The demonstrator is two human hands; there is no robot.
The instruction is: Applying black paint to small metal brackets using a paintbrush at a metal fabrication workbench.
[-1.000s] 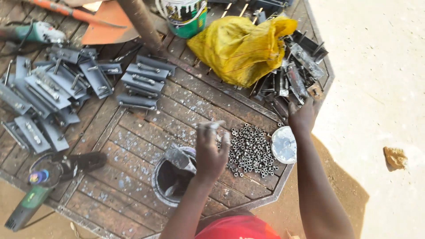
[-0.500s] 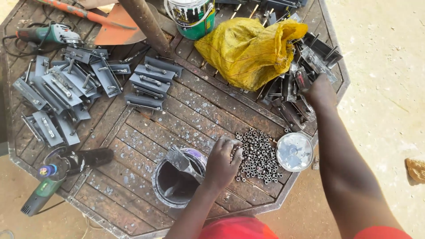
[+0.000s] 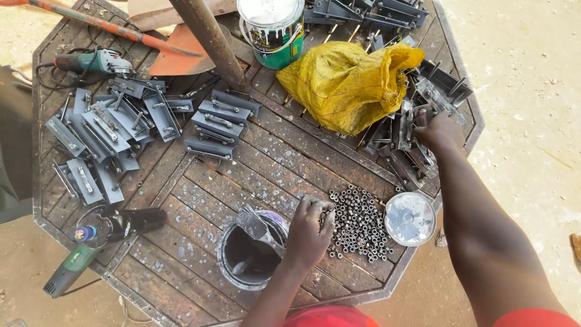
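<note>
Nuts [image 3: 358,223] sit piled at five o'clock; my left hand [image 3: 308,233] curls loosely beside them, while my right hand [image 3: 439,130] grasps metal brackets [image 3: 407,145] at two o'clock.

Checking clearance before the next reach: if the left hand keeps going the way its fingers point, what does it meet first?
The left hand points up and slightly right, at the edge of the pile of small metal nuts. It would likely meet those nuts first; its fingertips look already on them, though depth is unclear.
</note>
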